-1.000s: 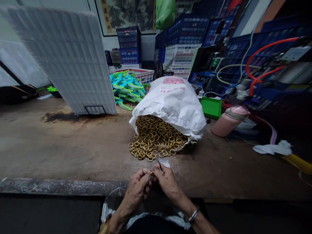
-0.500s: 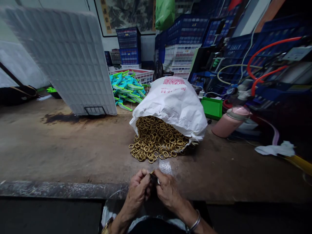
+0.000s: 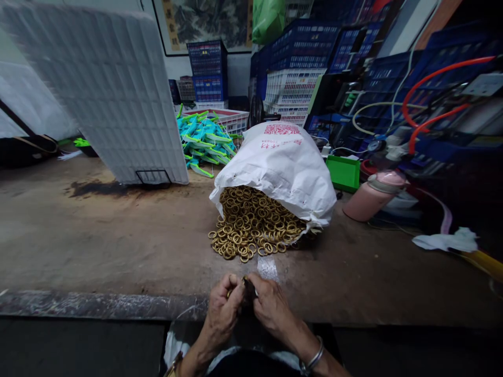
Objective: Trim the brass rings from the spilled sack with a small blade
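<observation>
My left hand (image 3: 225, 303) is closed near the table's front edge, with part of a brass-coloured ring (image 3: 229, 294) showing between its fingers. Fingertips almost meeting it, my right hand (image 3: 271, 303) pinches something small and dark that I cannot make out. A bit of gold colour also shows where the two hands come together. Just beyond them, a heap of brass-coloured rings (image 3: 245, 230) spills from the mouth of a white woven sack (image 3: 279, 162) lying on its side.
The brown tabletop (image 3: 149, 246) bears a tall white ribbed panel (image 3: 118, 99) at left and a pile of turquoise and green pieces (image 3: 204, 139). To the right are a green tray (image 3: 342, 173), a pink bottle (image 3: 373, 199) and red hoses (image 3: 411, 115). Stacked blue crates (image 3: 302, 44) stand behind.
My hands stay in nearly the same place while the fingers shift a little. The gold piece between the fingertips shows less, and a ring now shows in my left fingers.
</observation>
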Available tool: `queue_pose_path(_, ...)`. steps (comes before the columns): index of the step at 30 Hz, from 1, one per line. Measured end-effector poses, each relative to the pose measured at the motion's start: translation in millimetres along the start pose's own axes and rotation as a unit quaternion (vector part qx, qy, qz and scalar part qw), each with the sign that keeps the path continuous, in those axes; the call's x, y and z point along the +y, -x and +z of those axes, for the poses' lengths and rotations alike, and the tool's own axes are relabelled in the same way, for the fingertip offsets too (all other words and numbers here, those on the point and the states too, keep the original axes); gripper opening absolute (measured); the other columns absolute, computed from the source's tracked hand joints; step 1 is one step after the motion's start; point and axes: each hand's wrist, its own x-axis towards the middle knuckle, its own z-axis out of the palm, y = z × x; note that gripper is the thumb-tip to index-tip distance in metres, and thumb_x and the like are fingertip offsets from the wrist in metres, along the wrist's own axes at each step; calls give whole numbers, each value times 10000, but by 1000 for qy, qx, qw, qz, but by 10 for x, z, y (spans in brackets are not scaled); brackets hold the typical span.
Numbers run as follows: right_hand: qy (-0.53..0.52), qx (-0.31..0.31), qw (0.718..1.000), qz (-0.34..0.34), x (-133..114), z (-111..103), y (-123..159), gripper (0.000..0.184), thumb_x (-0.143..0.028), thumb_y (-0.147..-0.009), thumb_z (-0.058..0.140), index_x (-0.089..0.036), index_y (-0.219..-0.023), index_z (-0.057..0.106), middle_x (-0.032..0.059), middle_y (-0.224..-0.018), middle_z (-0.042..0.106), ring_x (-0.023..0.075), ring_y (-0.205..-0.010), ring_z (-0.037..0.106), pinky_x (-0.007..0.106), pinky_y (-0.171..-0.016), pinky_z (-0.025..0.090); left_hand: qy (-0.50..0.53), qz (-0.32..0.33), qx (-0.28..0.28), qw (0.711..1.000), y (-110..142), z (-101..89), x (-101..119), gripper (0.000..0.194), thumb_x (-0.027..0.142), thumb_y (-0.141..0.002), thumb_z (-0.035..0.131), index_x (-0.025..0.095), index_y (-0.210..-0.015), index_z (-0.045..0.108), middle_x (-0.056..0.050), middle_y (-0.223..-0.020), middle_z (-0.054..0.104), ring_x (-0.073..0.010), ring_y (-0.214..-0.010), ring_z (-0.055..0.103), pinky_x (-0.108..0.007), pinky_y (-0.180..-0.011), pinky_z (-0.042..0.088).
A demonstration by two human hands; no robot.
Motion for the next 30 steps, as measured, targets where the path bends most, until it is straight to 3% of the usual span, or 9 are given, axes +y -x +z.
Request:
queue_pose_path(4,53,-15,998,25,50,-58,-42,320,-38,-650,382,-184,-889,538,42,-748,635,163,-685,564,244,-576,273,-28,-1,-11,1000,68,-39,90,379,514,-718,569,178,-629,418,73,-507,388,-40,-423,307,-163,-407,255)
queue_pose_path(6,81,1,995,54,121,-66,-93,302,-44,-680,392,-174,-910,537,57,-757,643,170,-685,574,249,-571,272,-19,-34,-50,998,153,-64,128,369,512,-731,554,184,-641,412,75,-494,394,-37,-403,303,-160,-390,242)
queue_pose_path(8,91,28,992,80,208,-56,-165,278,-53,-703,409,-170,-923,534,59,-761,649,167,-679,580,248,-564,271,-8,-94,-113,989,255,-108,96,356,512,-725,559,189,-665,422,75,-466,417,-35,-362,299,-158,-358,219)
queue_pose_path(11,72,88,988,100,309,-35,-296,251,-68,-735,439,-178,-940,534,49,-797,655,162,-715,589,241,-585,287,17,-236,-183,954,380,-226,-139,362,502,-650,633,183,-672,461,46,-467,508,-35,-307,326,-154,-314,193)
queue_pose_path(15,49,126,984,117,307,-47,-457,198,-138,-793,466,-195,-973,525,29,-833,657,155,-741,596,234,-596,291,98,-355,-113,923,425,-400,-580,328,372,-566,711,149,-534,473,2,-422,536,-34,-294,367,-141,-316,179)
queue_pose_path(19,69,122,984,107,228,-74,-558,133,-236,-828,470,-215,-948,525,25,-833,654,163,-746,598,243,-569,266,188,-431,87,878,363,-402,-780,164,162,-693,579,103,-557,508,-51,-498,573,-39,-328,422,-125,-324,231)
queue_pose_path(21,79,116,985,98,202,-74,-589,116,-243,-832,465,-217,-927,527,27,-841,653,164,-757,596,246,-569,261,214,-446,159,855,316,-346,-807,137,80,-719,497,113,-586,490,-54,-492,561,-72,-373,482,-136,-347,304)
queue_pose_path(25,94,105,984,111,197,-59,-621,122,-193,-816,459,-213,-910,534,29,-832,649,158,-762,591,247,-571,257,233,-416,174,862,253,-261,-864,152,12,-738,402,118,-767,507,-58,-562,598,-141,-492,584,-241,-496,475)
queue_pose_path(30,70,129,984,104,252,-45,-616,123,-175,-802,463,-204,-889,545,33,-849,636,146,-770,574,233,-598,284,278,-389,150,866,250,-246,-914,345,8,-744,380,97,-1069,452,-111,-723,648,-215,-593,632,-351,-589,505)
